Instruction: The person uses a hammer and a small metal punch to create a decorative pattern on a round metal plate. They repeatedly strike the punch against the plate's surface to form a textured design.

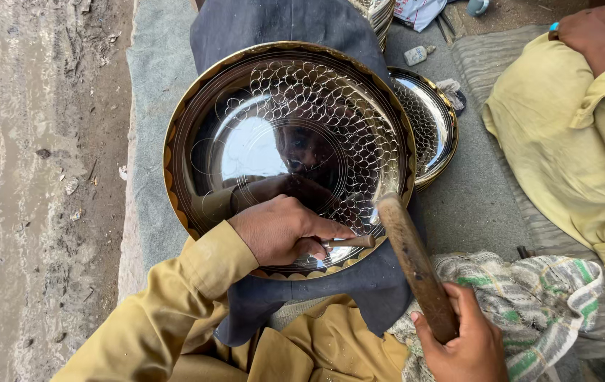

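Chisel (350, 242), a thin metal rod, is pinched in the closed left hand (281, 228), its tip on the lower rim of a large polished round tray (246, 141) engraved with a scale pattern, while the right hand (461, 346) wraps tight around a wooden mallet handle (415, 265) raised just above the chisel's end. That tray lies on dark blue cloth (281, 28) over the lap, a second engraved tray (433, 124) just beside it to the right, both holding nothing. Grey matting (472, 205) lies underneath, a striped towel (528, 297) nearby, another person's yellow sleeve (571, 141) at right and bare dirt ground (33, 177) at left.
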